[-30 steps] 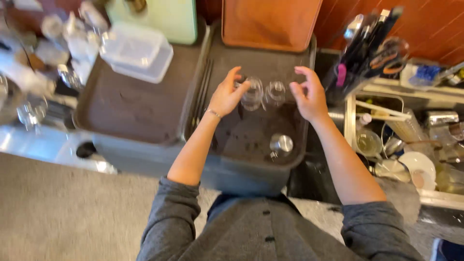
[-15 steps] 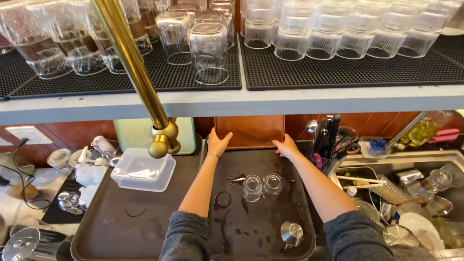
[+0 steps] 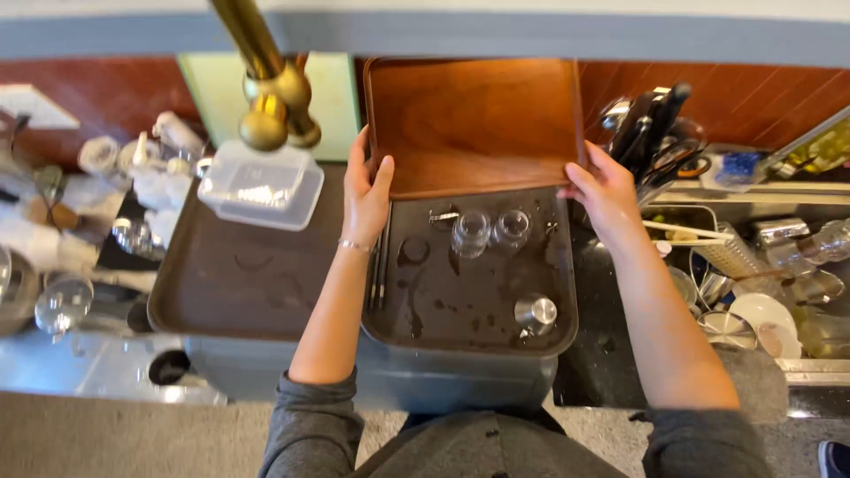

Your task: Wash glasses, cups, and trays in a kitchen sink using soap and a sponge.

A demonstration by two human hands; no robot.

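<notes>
STEP: lifting wooden tray (image 3: pixel 474 124) – your left hand (image 3: pixel 365 190) and right hand (image 3: pixel 606 190) clamp its side edges | PLACE: tilted, behind two glasses (image 3: pixel 490 232) on the dark tray (image 3: pixel 469 310) | NEXT: likely needs a level lift – clear of the glasses.

warm indoor light, blurred left edge

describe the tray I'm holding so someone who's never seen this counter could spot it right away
Start at the brass tap hanging at top left, then look right along the red-brown back wall. There a reddish-brown wooden tray is tilted up, gripped on its side edges by the left hand and right hand. Unlike the two dark trays lying flat below, it is bare and orange-toned.
</notes>
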